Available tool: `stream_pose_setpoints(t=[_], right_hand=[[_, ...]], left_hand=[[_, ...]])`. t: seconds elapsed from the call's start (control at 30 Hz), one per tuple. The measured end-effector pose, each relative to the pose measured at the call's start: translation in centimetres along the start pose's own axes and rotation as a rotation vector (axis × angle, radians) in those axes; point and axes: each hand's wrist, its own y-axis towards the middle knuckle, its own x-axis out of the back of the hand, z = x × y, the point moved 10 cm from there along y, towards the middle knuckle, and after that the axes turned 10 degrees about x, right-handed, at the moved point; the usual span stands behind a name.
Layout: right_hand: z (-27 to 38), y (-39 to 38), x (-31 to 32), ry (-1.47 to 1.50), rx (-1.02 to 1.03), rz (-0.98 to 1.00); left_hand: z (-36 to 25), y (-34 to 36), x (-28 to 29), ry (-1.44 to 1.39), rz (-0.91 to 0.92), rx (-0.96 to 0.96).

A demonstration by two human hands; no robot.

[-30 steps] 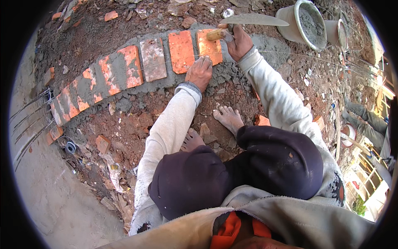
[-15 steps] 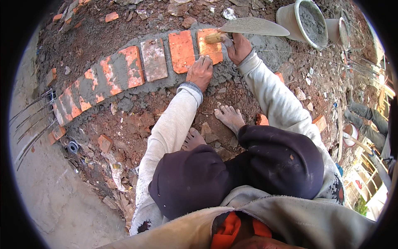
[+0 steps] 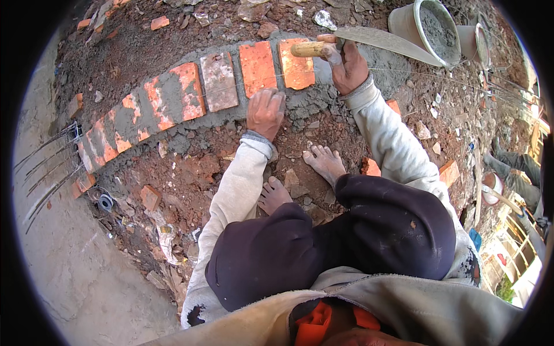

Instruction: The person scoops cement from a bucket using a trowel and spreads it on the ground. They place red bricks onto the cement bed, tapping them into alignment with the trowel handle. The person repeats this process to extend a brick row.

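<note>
My right hand (image 3: pixel 350 70) is closed round the wooden handle of a trowel (image 3: pixel 398 46), whose broad grey blade points right. The handle's end lies over the far part of an orange brick (image 3: pixel 297 72), the last in the row on the right. My left hand (image 3: pixel 265 112) is at the near end of the neighbouring orange brick (image 3: pixel 257 63). Its fingers are curled in, and whatever they may hold is hidden. A mottled grey brick (image 3: pixel 219 82) comes to the left of that. A thin string line (image 3: pixel 398 71) stretches across the bricks.
More mortar-smeared bricks (image 3: pixel 158 104) curve away left, toward bare steel rods (image 3: pixel 49 173). A bucket of mortar (image 3: pixel 435 32) leans at the far right beside a second bucket (image 3: pixel 474 46). Broken brick and rubble cover the soil around my bare feet. Another person's legs (image 3: pixel 519 173) show at right.
My left hand has come off the rightmost brick and moved left and nearer, to the adjacent brick. My right hand has shifted slightly right with the trowel, whose blade has tilted.
</note>
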Motion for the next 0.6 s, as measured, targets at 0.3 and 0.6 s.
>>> stream_pose_setpoints(t=[0.3, 0.6], right_hand=[[3.3, 0.9, -7.0, -0.117, 0.247, 0.101], [2.4, 1.6, -7.3, 0.015, 0.131, 0.131]], left_hand=[[1.3, -1.0, 0.3, 0.156, 0.013, 0.006], [1.8, -1.1, 0.6, 0.19, -0.006, 0.024]])
